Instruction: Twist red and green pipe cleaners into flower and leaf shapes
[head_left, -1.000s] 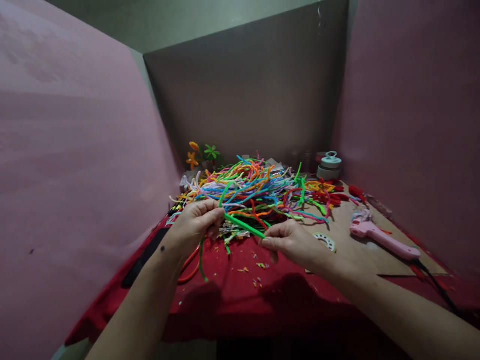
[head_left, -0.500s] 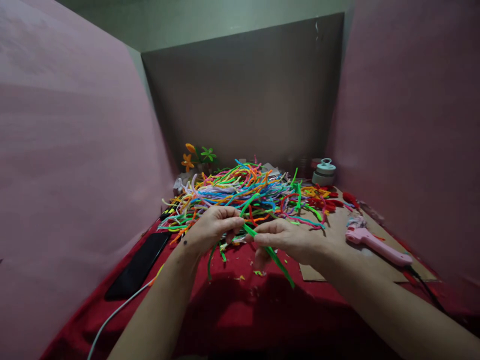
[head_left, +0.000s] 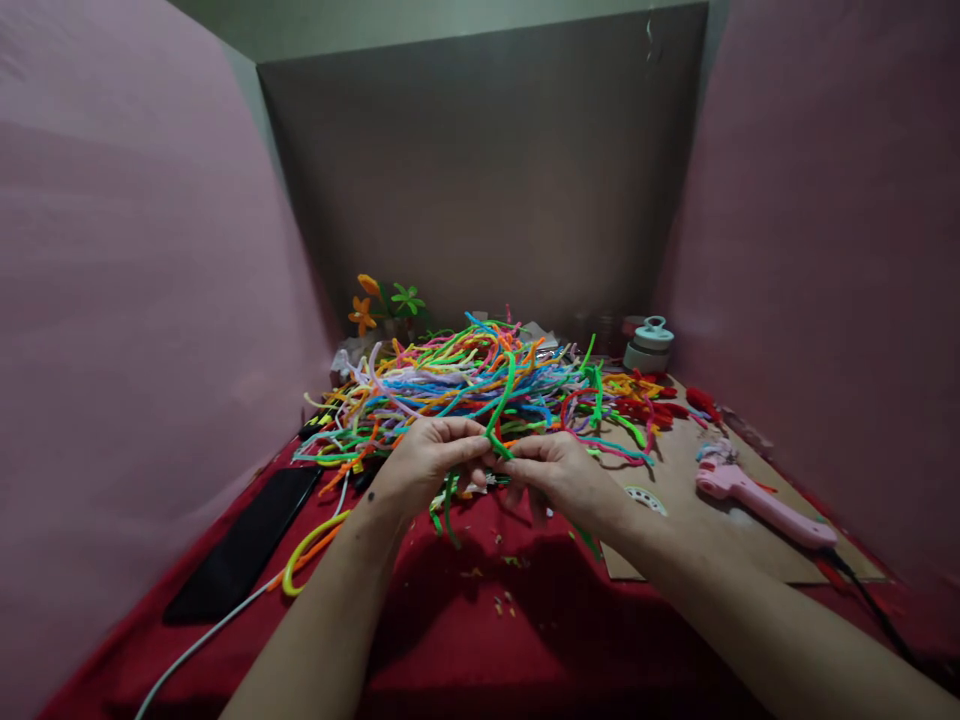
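Between my two hands is a green pipe cleaner (head_left: 504, 400), pinched near the middle of the view. My left hand (head_left: 442, 450) has thumb and fingers closed on it, and one length rises in a curve above the fingertips. Thumb and forefinger of my right hand (head_left: 551, 470) press on it just to the right. Green ends dangle below the left hand, and another green end shows under the right wrist. Behind both hands lies a big heap of coloured pipe cleaners (head_left: 450, 380). How the green strands cross is partly hidden by my fingers.
A black phone (head_left: 244, 545) and a white cable (head_left: 202, 645) lie at left on the red cloth (head_left: 465, 640). At right, a pink glue gun (head_left: 765, 508) rests on a brown board (head_left: 682, 550). Pipe-cleaner flowers (head_left: 364, 315) and a pale-green lidded jar (head_left: 649, 345) stand behind.
My right hand has drawn its fingers in closer to my left hand. The upper green length now stands taller, and the long end below the right hand is mostly hidden. The view has shifted slightly.
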